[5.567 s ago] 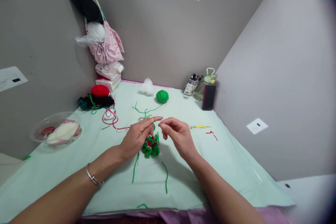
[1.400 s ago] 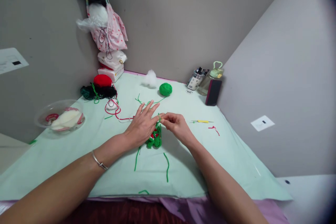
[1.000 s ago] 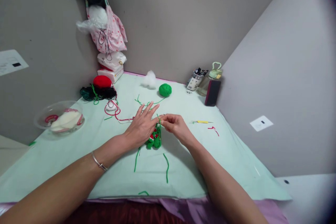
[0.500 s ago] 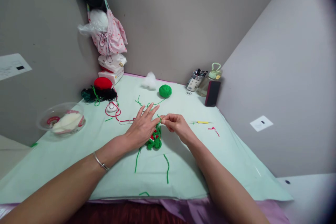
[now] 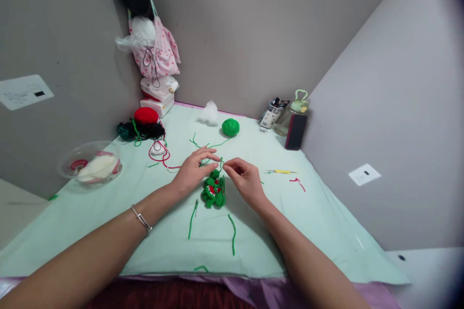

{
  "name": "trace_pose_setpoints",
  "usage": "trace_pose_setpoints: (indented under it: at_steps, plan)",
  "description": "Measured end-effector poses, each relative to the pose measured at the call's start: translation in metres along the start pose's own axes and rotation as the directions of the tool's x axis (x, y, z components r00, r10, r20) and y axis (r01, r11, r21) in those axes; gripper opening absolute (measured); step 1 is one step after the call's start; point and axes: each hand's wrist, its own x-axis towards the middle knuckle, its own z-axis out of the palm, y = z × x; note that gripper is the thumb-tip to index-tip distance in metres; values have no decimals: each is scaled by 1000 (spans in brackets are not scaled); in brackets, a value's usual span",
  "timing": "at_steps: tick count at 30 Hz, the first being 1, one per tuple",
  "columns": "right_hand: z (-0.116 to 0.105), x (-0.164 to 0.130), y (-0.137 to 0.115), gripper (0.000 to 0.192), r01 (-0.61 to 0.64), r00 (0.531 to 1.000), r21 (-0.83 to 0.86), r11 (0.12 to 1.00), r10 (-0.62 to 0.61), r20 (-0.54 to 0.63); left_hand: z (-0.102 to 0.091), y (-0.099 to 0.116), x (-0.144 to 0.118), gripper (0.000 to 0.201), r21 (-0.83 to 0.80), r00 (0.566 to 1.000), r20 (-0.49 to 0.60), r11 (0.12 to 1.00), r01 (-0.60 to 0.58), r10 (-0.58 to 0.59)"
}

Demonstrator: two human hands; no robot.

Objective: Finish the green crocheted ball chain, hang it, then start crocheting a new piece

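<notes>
At the table's centre: a small green crocheted piece [image 5: 214, 191] with red details is seen lying on the pale green cover [image 5: 108, 212], between the two hands.
Left hand [image 5: 192, 172]: placed at 10 o'clock of the crocheted piece, palm down; its fingers [image 5: 207, 153] are stretched toward 3 o'clock and held close together. Whether the strand is pinched under them cannot be told.
Right hand [image 5: 245, 180]: placed at 2 o'clock of the crocheted piece; thumb and forefinger are pressed together on a thin green strand [image 5: 219, 164], the remaining fingers are curled in.
Green strand: it is run from the pinch down to the top of the crocheted piece.
Loose green yarn bits [image 5: 232, 231]: two are laid at 6 o'clock of the crocheted piece, apart from it.
Green yarn ball [image 5: 230, 127]: it is set at 12 o'clock, well apart from the hands.
White stuffing tuft [image 5: 209, 113]: found just beside the ball, at its 10 o'clock.
Yellow-handled hook [image 5: 282, 171]: laid flat at 3 o'clock of the right hand.
Red yarn ball [image 5: 146, 116]: set at 10 o'clock on a dark tangle of yarn.
Clear bowl [image 5: 90, 168]: placed at 9 o'clock, near the table's edge.
Phone [image 5: 295, 132]: leaned against the wall at 2 o'clock, beside a jar of tools [image 5: 270, 115].
</notes>
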Motion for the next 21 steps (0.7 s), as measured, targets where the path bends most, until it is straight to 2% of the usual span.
trace_pose_setpoints:
  at_steps: [8,21]
  plan:
    - [4,-4,-1,17,91,995,-117,989,-95,-24,3,4,0,17,-183,990,50,974,136,-129]
    - [6,-6,-4,18,180,981,-241,954,-191,-24,6,7,-1,16,-336,973,73,913,231,-220]
